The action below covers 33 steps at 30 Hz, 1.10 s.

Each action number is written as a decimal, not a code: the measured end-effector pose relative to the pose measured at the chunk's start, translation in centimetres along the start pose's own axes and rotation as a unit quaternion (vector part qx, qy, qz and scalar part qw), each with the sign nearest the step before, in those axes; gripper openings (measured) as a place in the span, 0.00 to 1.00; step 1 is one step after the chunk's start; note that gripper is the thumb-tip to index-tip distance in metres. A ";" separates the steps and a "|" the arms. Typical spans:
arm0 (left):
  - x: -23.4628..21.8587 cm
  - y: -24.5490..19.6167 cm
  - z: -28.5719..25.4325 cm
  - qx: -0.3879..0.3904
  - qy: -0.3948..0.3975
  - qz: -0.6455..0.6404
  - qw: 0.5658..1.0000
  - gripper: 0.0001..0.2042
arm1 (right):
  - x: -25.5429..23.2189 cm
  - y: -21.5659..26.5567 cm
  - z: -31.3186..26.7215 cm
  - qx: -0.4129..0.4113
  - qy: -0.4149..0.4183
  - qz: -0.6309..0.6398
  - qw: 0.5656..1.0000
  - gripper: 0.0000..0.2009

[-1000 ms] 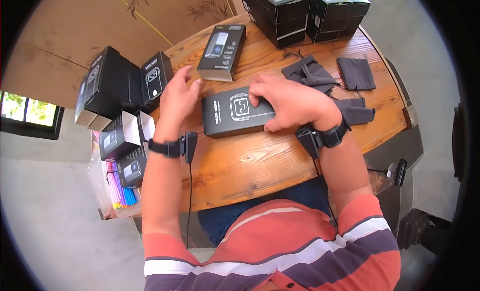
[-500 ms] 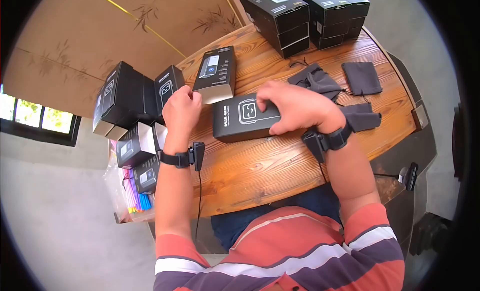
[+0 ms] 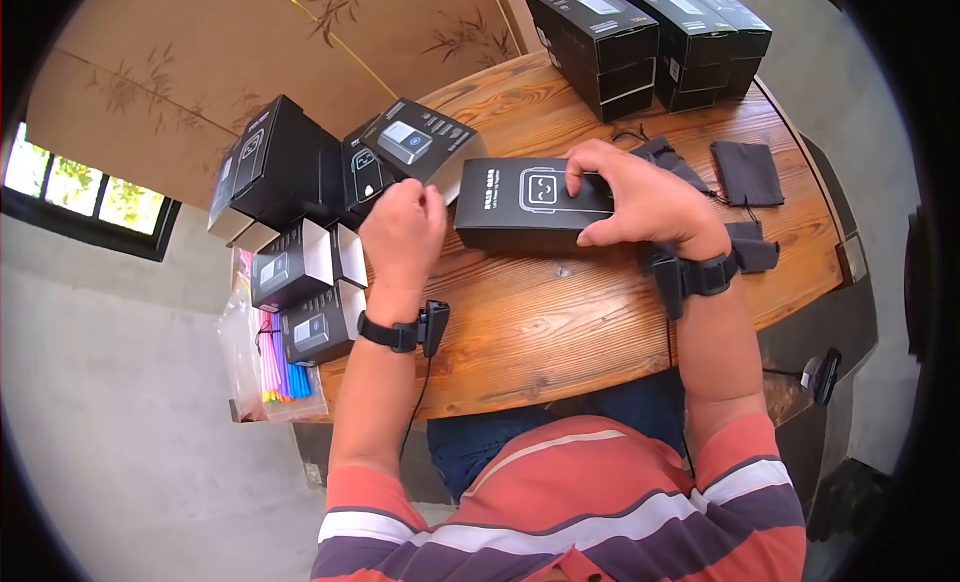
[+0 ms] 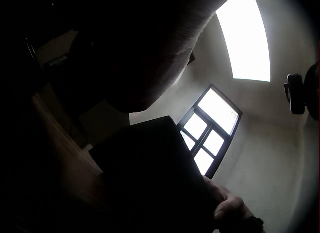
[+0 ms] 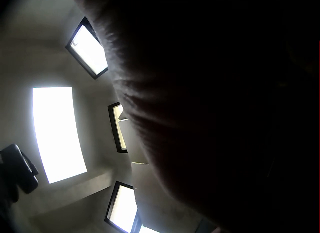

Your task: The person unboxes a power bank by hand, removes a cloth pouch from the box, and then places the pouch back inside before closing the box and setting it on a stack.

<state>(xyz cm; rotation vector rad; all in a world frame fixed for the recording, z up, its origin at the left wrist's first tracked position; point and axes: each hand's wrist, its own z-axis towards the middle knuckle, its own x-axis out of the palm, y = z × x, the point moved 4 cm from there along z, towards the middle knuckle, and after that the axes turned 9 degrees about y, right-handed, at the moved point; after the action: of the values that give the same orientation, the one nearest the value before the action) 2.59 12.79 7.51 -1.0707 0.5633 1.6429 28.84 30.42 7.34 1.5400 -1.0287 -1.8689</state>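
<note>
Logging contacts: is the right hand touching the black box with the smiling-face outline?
Touching. The head view shows the right hand spanning the black box, a finger bent onto its top and the thumb against its near edge.

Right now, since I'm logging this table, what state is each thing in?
Right grip: curled round the front box's end.
Front box: lying flat, looks closed.
Left grip: fingers curled; hold on the askew box unclear.
Askew box: looks closed; whether lifted or leaning, unclear.
Far-right boxes: stacked, look closed.
Square pouch: lying flat.
Clear bag: holding coloured sticks; whether sealed, unclear.
Wrist straps: fastened.
</note>
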 end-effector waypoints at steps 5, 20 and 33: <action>2.7 -2.7 -1.1 0.040 0.020 -0.011 0.999 0.15 | -1.3 -0.1 -1.4 0.062 -0.024 -0.043 0.997 0.25; 4.9 4.5 5.2 -0.115 0.045 -0.154 0.980 0.26 | -2.6 -0.7 -2.2 0.113 -0.049 -0.103 0.987 0.27; 9.4 10.3 8.5 -0.200 0.116 -0.233 0.945 0.28 | -2.7 -1.6 -2.1 0.031 -0.111 -0.120 0.986 0.24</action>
<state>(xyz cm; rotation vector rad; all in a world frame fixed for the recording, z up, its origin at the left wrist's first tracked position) -10.55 20.72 2.11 -1.5750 0.0985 1.2411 31.59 32.97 7.54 1.5772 -1.0417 -2.2354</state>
